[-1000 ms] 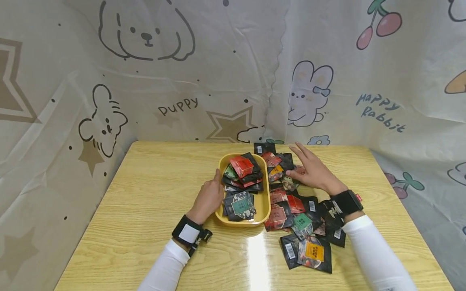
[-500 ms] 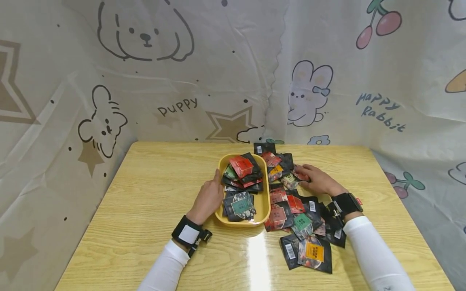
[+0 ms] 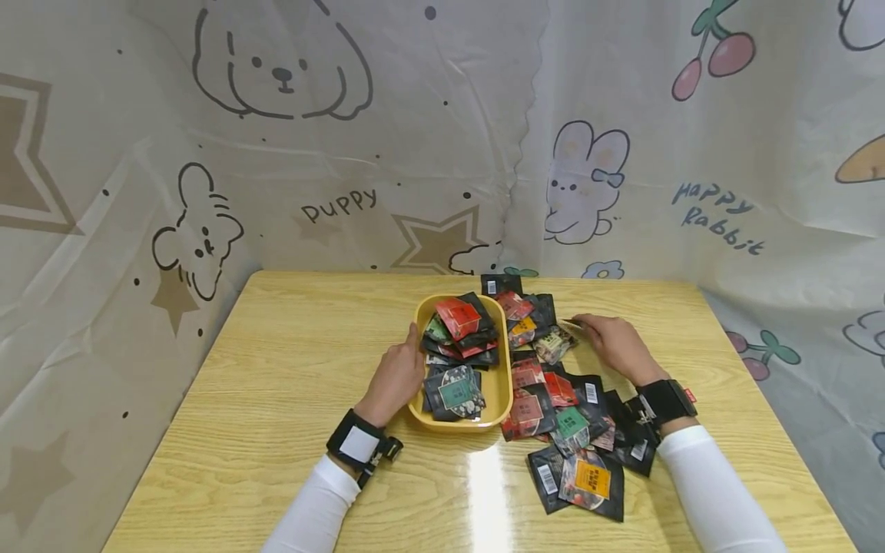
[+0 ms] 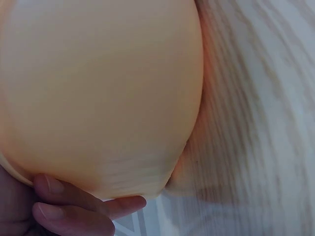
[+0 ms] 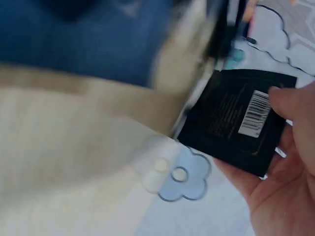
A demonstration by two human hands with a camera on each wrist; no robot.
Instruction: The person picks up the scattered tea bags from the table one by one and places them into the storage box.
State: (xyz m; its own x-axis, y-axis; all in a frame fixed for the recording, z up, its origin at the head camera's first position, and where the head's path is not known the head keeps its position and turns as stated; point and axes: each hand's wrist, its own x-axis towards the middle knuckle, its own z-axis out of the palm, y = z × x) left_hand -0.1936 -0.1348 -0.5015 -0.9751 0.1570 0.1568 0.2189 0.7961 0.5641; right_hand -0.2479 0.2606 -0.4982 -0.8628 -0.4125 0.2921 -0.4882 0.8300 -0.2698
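Right of the yellow tray (image 3: 494, 390), the right hand (image 3: 617, 346) pinches a black packet (image 5: 231, 120) between thumb and fingers. Its printed face, visible half a second ago, now tilts edge-on; it is judged freed from the loose packets (image 3: 528, 409). The left hand (image 3: 392, 380) grips the tray's left side.

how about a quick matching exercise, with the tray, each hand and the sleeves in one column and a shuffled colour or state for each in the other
1. tray
2. left hand
3. right hand
4. sleeves

A. white
B. holding a black packet
C. yellow
D. touching the tray's side

Pairs: 1-C, 2-D, 3-B, 4-A
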